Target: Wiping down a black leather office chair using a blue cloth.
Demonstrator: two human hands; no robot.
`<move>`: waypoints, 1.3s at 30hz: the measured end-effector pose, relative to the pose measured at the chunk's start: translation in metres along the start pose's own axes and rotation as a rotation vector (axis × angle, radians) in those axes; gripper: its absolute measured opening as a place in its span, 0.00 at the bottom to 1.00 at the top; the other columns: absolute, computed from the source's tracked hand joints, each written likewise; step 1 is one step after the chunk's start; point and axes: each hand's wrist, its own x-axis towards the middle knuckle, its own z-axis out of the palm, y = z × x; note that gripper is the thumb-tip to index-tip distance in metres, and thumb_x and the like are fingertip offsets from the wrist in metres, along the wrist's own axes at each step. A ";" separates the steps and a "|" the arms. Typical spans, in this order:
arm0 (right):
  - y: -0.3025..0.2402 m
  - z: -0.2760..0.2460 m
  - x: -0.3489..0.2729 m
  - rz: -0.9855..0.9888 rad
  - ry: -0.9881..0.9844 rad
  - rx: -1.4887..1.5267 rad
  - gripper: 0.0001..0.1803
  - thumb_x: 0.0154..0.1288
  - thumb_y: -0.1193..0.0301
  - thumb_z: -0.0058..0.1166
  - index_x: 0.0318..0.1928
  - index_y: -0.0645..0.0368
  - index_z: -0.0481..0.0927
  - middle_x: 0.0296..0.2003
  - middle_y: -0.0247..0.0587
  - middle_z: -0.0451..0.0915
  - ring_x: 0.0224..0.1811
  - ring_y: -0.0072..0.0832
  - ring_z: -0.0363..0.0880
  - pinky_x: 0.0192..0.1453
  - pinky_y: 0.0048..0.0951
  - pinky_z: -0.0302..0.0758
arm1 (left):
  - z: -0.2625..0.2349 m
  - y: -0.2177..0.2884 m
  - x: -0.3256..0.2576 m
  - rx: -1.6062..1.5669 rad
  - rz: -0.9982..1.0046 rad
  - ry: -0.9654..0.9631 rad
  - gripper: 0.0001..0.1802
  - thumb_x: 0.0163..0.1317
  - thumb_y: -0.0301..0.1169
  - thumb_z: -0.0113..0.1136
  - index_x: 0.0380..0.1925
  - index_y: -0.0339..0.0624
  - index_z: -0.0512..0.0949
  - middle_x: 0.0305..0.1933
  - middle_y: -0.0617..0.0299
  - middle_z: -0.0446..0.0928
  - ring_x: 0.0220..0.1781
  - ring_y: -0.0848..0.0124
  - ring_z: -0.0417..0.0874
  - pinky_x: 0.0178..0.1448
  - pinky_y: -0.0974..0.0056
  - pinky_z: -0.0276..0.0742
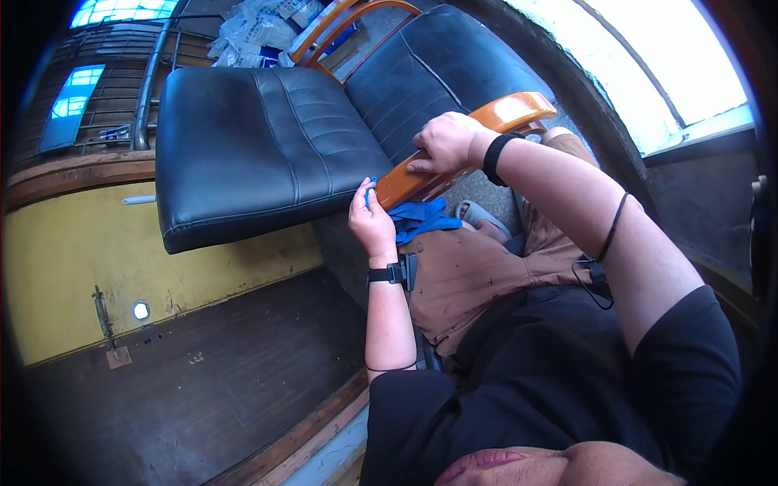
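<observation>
A black padded chair (267, 138) with stitched seams and glossy orange-brown wooden arms fills the upper middle of the view. My right hand (450, 146) is wrapped over the top of its near wooden armrest (506, 113). At the lower end of that armrest, my left hand (373, 219) pinches a bit of blue cloth against the wood. More blue cloth (423, 220) hangs below the armrest, beside my brown trousers. How the two blue pieces join is hidden behind the wood. Dark bands circle both my wrists.
A dark wooden board (203, 364) and a yellow panel (65, 267) with a metal bolt (104, 316) lie at left. Metal bars (150, 81) stand behind them. Clear plastic bags (255, 36) sit beyond the chair. A bright opening (648, 65) is at upper right.
</observation>
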 end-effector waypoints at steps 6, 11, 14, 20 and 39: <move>-0.001 0.000 0.000 -0.023 0.011 -0.011 0.29 0.69 0.42 0.55 0.41 0.56 0.90 0.35 0.47 0.88 0.42 0.44 0.88 0.52 0.40 0.83 | -0.008 -0.008 -0.003 0.018 0.069 0.027 0.08 0.66 0.20 0.59 0.43 0.35 0.84 0.49 0.52 0.85 0.52 0.57 0.86 0.59 0.57 0.80; 0.002 0.003 0.001 -0.016 0.021 -0.013 0.29 0.69 0.42 0.54 0.40 0.56 0.90 0.35 0.48 0.88 0.41 0.44 0.88 0.52 0.41 0.83 | -0.007 -0.001 0.002 0.078 0.006 0.110 0.08 0.68 0.21 0.58 0.43 0.35 0.85 0.46 0.52 0.84 0.49 0.56 0.84 0.57 0.56 0.79; 0.000 0.002 0.002 -0.028 0.032 -0.009 0.28 0.68 0.43 0.55 0.40 0.56 0.90 0.35 0.49 0.88 0.41 0.45 0.87 0.51 0.41 0.83 | -0.004 0.000 -0.001 0.040 -0.009 0.028 0.10 0.68 0.21 0.58 0.45 0.35 0.85 0.46 0.51 0.84 0.49 0.55 0.84 0.58 0.56 0.79; 0.004 0.006 0.002 -0.045 0.055 -0.013 0.28 0.68 0.44 0.55 0.39 0.57 0.90 0.33 0.49 0.87 0.40 0.45 0.87 0.51 0.42 0.83 | -0.010 -0.003 -0.002 0.100 0.120 0.001 0.10 0.66 0.19 0.58 0.44 0.35 0.84 0.45 0.50 0.83 0.49 0.54 0.84 0.57 0.55 0.80; 0.005 0.009 0.002 -0.038 0.072 -0.025 0.27 0.67 0.44 0.55 0.39 0.55 0.90 0.33 0.48 0.87 0.41 0.46 0.87 0.51 0.42 0.83 | -0.017 -0.004 0.012 -0.180 -0.222 0.060 0.10 0.74 0.24 0.55 0.46 0.33 0.85 0.43 0.62 0.85 0.45 0.76 0.81 0.56 0.66 0.77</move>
